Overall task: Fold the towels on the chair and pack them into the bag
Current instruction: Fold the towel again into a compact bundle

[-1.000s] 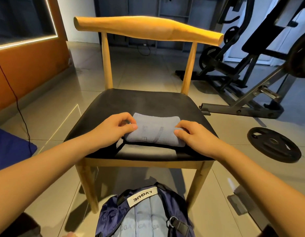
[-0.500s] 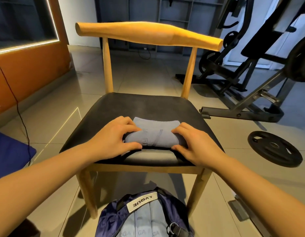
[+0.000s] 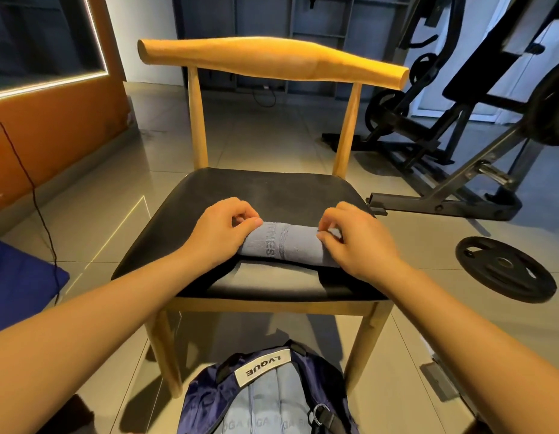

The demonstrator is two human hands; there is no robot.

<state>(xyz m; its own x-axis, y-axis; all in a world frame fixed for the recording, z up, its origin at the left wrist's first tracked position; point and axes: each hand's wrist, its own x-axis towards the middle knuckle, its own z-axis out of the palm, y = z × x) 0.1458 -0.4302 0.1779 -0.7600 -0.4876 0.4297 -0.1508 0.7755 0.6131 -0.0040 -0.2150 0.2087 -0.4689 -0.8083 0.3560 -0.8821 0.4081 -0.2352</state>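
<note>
A grey-blue towel, rolled into a short bundle with lettering on it, lies near the front of the black seat of a wooden chair. My left hand grips its left end with curled fingers. My right hand pinches its right end, fingertips on the top edge. On the floor just in front of the chair stands an open navy bag with a white label, and light-blue towels with lettering show inside it.
A black weight plate lies on the tiled floor to the right of the chair. Gym machine frames stand behind it. A blue mat and a thin black cable are on the left, by an orange wall.
The towel has gone from a flat folded pad to a tighter roll. Both hands moved from pressing its sides to curling over its ends.
</note>
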